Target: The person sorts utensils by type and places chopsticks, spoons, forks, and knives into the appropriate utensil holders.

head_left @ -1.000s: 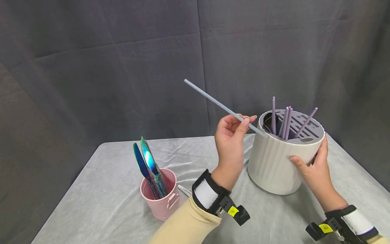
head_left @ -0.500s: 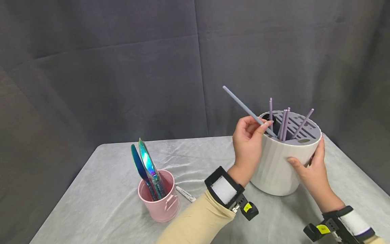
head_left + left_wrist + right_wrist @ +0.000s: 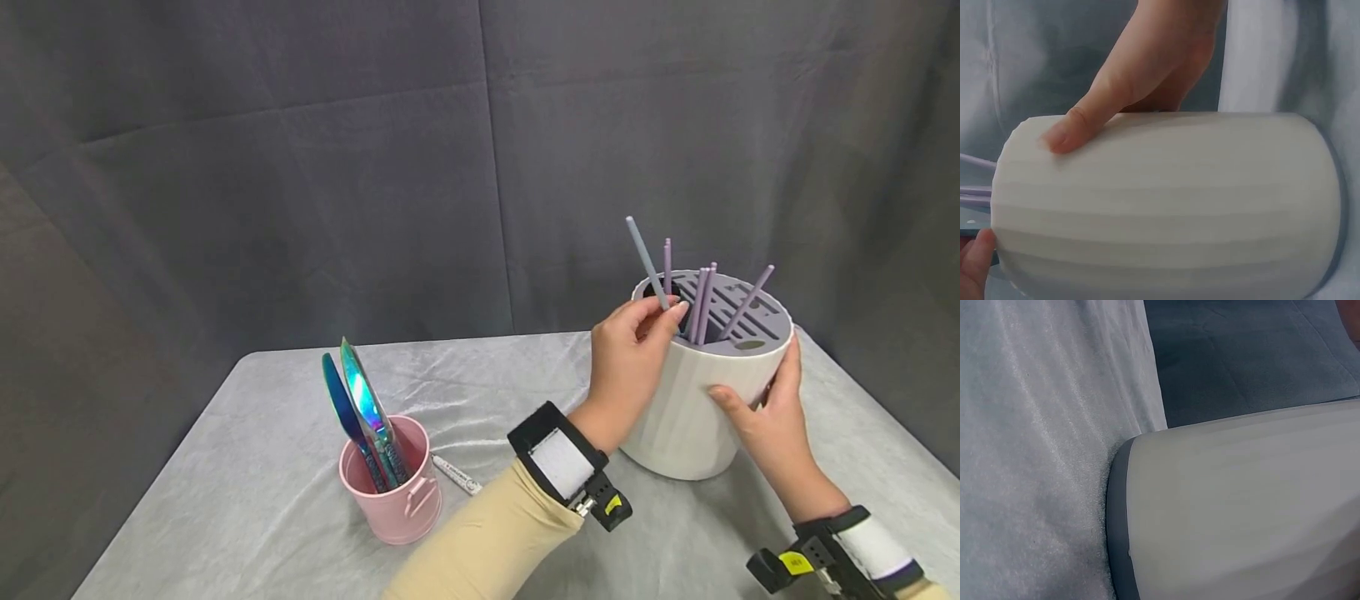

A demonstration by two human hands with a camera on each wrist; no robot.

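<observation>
My left hand [image 3: 630,358] pinches a blue-grey chopstick [image 3: 645,254] between thumb and fingers. The chopstick leans steeply over the top of a white ribbed utensil holder [image 3: 678,417], its lower end hidden behind the fingers at the near left rim. Several purple chopsticks [image 3: 705,304] stand in the same holder, which has a grey slotted top [image 3: 757,312]. My right hand [image 3: 776,425] grips the holder's right side, thumb in front and fingers behind. In the left wrist view, the right thumb [image 3: 1072,131] presses on the ribbed wall and my left fingertips [image 3: 982,250] are right at the rim.
To the left stands a pink bucket [image 3: 397,517] holding iridescent knives [image 3: 360,400], blades up. A white marker [image 3: 456,475] lies between the bucket and my left forearm. A grey cloth [image 3: 247,467] covers the table, with a dark curtain [image 3: 300,183] behind.
My left hand has moved right to the holder's top, and the blue-grey chopstick has swung from a shallow slant to a steep one. The right hand keeps its grip.
</observation>
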